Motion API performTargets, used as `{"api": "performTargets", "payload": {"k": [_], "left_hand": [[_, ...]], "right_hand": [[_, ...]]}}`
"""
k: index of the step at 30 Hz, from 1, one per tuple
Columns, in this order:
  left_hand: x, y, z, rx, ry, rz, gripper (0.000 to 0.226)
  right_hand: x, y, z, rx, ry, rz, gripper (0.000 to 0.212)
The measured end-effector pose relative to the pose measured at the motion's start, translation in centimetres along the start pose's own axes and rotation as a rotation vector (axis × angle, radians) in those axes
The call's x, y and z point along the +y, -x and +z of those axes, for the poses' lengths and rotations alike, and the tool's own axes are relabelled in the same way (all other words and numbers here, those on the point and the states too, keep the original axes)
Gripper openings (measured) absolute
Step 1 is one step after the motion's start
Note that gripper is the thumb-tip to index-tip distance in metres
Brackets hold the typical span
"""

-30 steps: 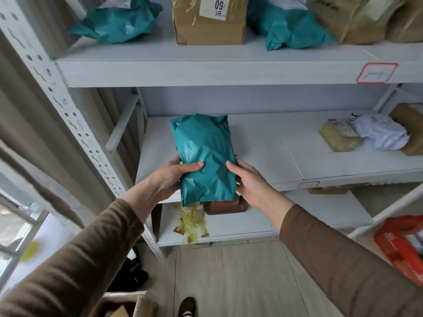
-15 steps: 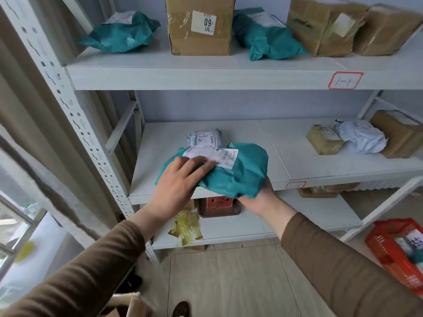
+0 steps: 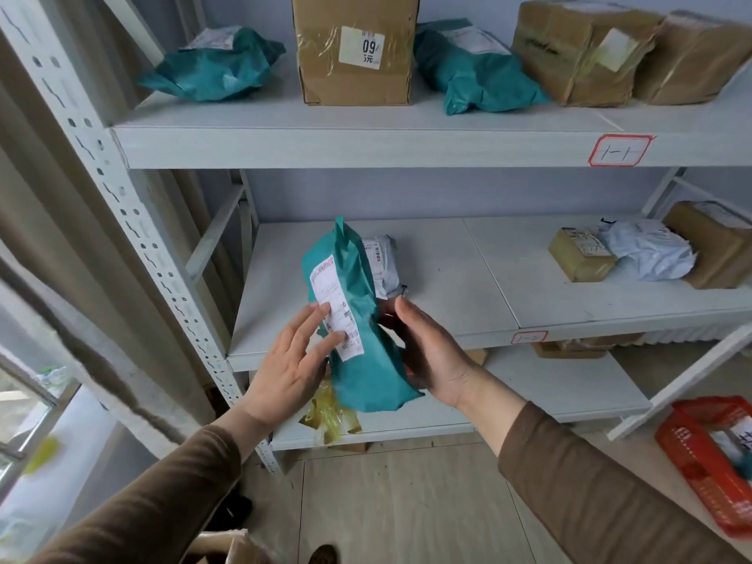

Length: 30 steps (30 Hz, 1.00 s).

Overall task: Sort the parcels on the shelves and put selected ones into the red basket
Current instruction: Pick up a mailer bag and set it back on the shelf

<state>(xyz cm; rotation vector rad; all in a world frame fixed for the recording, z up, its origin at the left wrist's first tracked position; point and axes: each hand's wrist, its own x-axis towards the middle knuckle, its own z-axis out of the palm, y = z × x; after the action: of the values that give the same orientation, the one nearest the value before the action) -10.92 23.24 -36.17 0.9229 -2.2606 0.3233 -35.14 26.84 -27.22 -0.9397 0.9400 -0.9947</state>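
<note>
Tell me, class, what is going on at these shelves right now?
A person in brown sleeves holds a teal parcel bag upright in front of the middle shelf. The right hand grips it from the far side, while the left hand rests straight fingers on its white shipping label, apparently reading it. The red basket sits on the floor at lower right. The parcel is not in it yet.

Soft, even daylight, brightest at the left; wide-angle bending at edges; slight blur.
</note>
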Motion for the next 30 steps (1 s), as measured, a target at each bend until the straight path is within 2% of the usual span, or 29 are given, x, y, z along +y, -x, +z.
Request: {"api": "performTargets", "payload": {"k": [2, 4, 7, 9, 10, 12, 15, 17, 18, 20, 21, 25, 30], "left_hand": [[-0.2, 0.3, 0.2, -0.036, 0.000, 0.041, 0.048], [-0.2, -0.1, 0.1, -0.110, 0.014, 0.057, 0.057], [-0.2, -1.3, -0.4, -0.214, 0.093, 0.060, 0.062], [-0.5, -1.6, -0.7, -0.198, 0.215, -0.045, 0.058], [-0.6, -1.6, -0.9, -0.159, 0.291, -0.161, 0.057], [-1.1, -1.5, -1.1, -0.048, 0.494, -0.529, 0.056], [-2.3, -1.9, -1.3, -0.013, 1.038, -1.165, 0.080], [-3.3, -1.7, -1.0, -0.082, 1.335, -1.426, 0.087], [-3.6, -1.5, -0.7, -0.077, 1.411, -1.486, 0.077], [-4.7, -1.3, 0.2, -0.002, 1.384, -1.560, 0.054], [-5.5, -1.3, 0.7, 0.053, 1.353, -1.597, 0.051], [-10.0, -1.6, 2.2, 0.220, 1.333, -1.671, 0.051], [-16.9, -2.5, 5.0, 0.212, 1.286, -1.646, 0.060]], "right_hand": [[0.1, -0.5, 0.3, -0.034, -0.011, -0.021, 0.085], [0.2, -1.3, 0.1, -0.047, -0.023, -0.025, 0.090], [1.0, -3.0, 0.0, 0.004, 0.075, -0.028, 0.064], [1.6, -4.4, -0.1, 0.092, 0.078, 0.002, 0.053], [1.9, -5.1, -0.2, 0.145, 0.059, 0.027, 0.048], [2.6, -6.9, -0.6, 0.226, -0.019, 0.089, 0.043], [3.8, -9.6, -0.7, 0.278, -0.099, 0.173, 0.041], [4.6, -11.3, 0.1, 0.276, -0.097, 0.214, 0.041], [5.0, -12.2, 0.6, 0.267, -0.093, 0.231, 0.040], [5.4, -14.1, 1.8, 0.223, -0.100, 0.265, 0.036], [5.5, -15.1, 2.4, 0.195, -0.104, 0.282, 0.034], [5.4, -19.4, 4.1, 0.112, -0.086, 0.301, 0.032], [6.5, -23.7, 4.4, 0.115, 0.022, 0.339, 0.039]]}}
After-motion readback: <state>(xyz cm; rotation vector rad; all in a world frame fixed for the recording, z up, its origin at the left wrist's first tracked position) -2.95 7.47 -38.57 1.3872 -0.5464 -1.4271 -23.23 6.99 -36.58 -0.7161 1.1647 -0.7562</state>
